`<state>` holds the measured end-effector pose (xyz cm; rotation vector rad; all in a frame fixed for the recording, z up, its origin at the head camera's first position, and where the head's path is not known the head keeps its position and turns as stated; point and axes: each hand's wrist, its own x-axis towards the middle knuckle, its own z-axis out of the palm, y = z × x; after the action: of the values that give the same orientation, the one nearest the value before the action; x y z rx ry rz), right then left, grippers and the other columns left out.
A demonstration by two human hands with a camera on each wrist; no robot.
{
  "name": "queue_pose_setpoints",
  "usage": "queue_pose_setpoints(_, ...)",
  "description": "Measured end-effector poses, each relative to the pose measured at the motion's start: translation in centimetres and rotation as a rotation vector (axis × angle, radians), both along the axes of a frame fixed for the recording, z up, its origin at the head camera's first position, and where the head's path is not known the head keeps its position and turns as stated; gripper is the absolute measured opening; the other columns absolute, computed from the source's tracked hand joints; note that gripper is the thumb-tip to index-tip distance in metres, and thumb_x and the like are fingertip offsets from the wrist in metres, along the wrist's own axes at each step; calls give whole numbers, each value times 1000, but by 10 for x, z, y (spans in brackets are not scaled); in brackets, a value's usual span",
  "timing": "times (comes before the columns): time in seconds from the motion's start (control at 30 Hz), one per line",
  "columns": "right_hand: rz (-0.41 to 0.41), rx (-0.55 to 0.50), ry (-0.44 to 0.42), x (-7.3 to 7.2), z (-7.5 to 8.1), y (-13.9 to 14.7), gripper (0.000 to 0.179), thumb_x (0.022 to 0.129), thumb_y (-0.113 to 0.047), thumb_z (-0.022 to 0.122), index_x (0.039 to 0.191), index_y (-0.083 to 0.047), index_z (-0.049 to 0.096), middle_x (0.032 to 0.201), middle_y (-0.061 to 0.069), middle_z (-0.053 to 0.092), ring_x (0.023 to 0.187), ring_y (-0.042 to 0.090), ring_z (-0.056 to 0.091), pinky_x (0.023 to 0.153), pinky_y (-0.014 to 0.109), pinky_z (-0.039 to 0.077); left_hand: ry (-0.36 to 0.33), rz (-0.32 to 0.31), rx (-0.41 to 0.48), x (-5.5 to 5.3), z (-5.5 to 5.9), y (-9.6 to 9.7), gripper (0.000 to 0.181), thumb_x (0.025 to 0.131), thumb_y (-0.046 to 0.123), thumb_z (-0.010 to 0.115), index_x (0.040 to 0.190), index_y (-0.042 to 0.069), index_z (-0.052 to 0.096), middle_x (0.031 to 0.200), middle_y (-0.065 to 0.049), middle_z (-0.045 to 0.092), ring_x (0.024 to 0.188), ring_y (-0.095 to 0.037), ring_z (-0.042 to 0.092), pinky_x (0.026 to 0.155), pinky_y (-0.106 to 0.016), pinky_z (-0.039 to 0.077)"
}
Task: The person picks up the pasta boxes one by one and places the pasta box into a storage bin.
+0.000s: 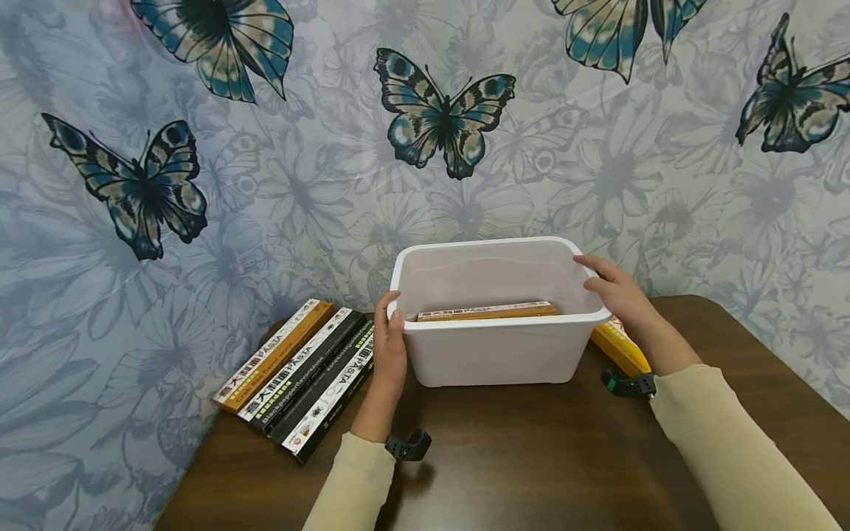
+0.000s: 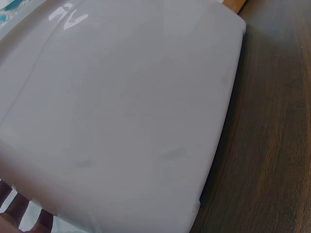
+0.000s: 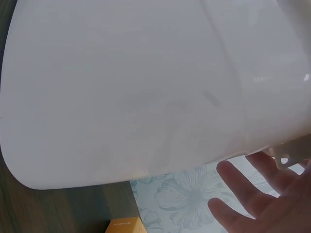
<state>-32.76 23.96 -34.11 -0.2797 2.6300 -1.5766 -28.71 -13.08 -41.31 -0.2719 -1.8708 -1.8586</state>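
Note:
A white plastic bin (image 1: pixel 488 354) stands on the table, its open top tilted toward me in the head view. My left hand (image 1: pixel 390 343) holds its left rim, thumb at the front corner. At the opposite end, my right hand (image 1: pixel 617 295) holds the right rim; in the right wrist view its fingers (image 3: pixel 243 187) spread beneath the rim by a small slotted tab. Inside the bin lies an orange-and-white box (image 1: pixel 488 312), mostly hidden by the front wall. The left wrist view is filled by the bin's end wall (image 2: pixel 126 107), with fingertips (image 2: pixel 17 208) at its lower left corner.
Left of the bin, long pasta boxes lie side by side: an orange one (image 1: pixel 275 354) and black ones (image 1: pixel 328 391) with white strips. A yellow box (image 1: pixel 620 346) sits by the right forearm. The brown table (image 1: pixel 531 457) meets a butterfly-patterned wall (image 1: pixel 319 221) behind.

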Motion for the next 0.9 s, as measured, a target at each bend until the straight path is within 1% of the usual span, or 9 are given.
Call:
queue_pose_setpoints(0.07, 2, -6, 3, 0, -1, -1, 57, 105, -20, 35, 161, -16, 20, 169, 14, 6, 147, 44, 24, 100, 42, 41, 0, -4, 2, 1, 0, 0, 51, 100, 36, 38, 144, 11, 40, 151, -23, 39, 131, -32, 45, 106, -53, 34)
queue_pose_setpoints(0.27, -2, -36, -11, 0, -3, -1, 59, 105, -20, 34, 161, -19, 18, 169, 11, 4, 150, 47, 16, 110, 59, 32, 4, -11, 1, 1, -1, -2, 51, 101, 35, 38, 145, 9, 39, 151, -24, 38, 130, -31, 45, 107, -53, 34)
queue_pose_setpoints(0.37, -7, -40, -21, 0, -3, -1, 59, 105, -21, 34, 161, -20, 17, 169, 9, 3, 151, 46, 15, 112, 60, 30, 6, -19, 1, 0, -2, -2, 52, 101, 35, 38, 145, 8, 39, 151, -25, 38, 130, -31, 45, 106, -53, 33)
queue_pose_setpoints(0.5, -20, -52, -26, 2, -1, 0, 59, 105, -21, 35, 161, -20, 17, 169, 9, 2, 151, 47, 15, 113, 61, 29, 5, -20, -8, -1, -1, -1, 51, 101, 35, 38, 145, 9, 39, 149, -20, 42, 129, -30, 45, 106, -52, 34)
queue_pose_setpoints(0.57, -28, -58, -22, 4, -1, 0, 58, 106, -24, 34, 161, -19, 18, 169, 10, 2, 151, 47, 14, 114, 63, 27, 0, -15, -12, -1, 0, -1, 50, 101, 34, 38, 145, 11, 41, 149, -17, 44, 129, -29, 46, 106, -52, 34)
queue_pose_setpoints(0.63, -42, -53, -5, 6, -1, 0, 58, 107, -29, 34, 161, -18, 18, 169, 14, 7, 150, 48, 18, 114, 64, 28, -3, -10, -13, 0, 0, -1, 48, 101, 34, 38, 144, 13, 42, 148, -16, 44, 129, -29, 46, 106, -52, 35)
queue_pose_setpoints(0.73, -73, -13, 65, 12, -4, 4, 61, 107, -40, 35, 161, -16, 20, 165, 21, 20, 145, 47, 29, 107, 58, 38, -3, -8, -11, 1, 1, -2, 47, 101, 33, 38, 144, 14, 42, 150, -20, 42, 130, -30, 45, 107, -53, 34)
queue_pose_setpoints(0.83, -122, 49, 143, 21, -7, 10, 64, 106, -48, 37, 160, -16, 23, 159, 23, 33, 138, 42, 41, 97, 43, 47, -3, -7, -15, 2, 1, -2, 46, 102, 31, 37, 144, 13, 41, 151, -19, 41, 132, -31, 45, 107, -54, 34)
queue_pose_setpoints(0.9, -156, 77, 181, 29, -9, 15, 65, 105, -51, 38, 160, -18, 24, 158, 22, 36, 136, 40, 42, 95, 44, 49, -3, -8, -19, 3, 1, -2, 47, 102, 30, 37, 145, 11, 40, 151, -16, 41, 132, -31, 44, 108, -55, 33)
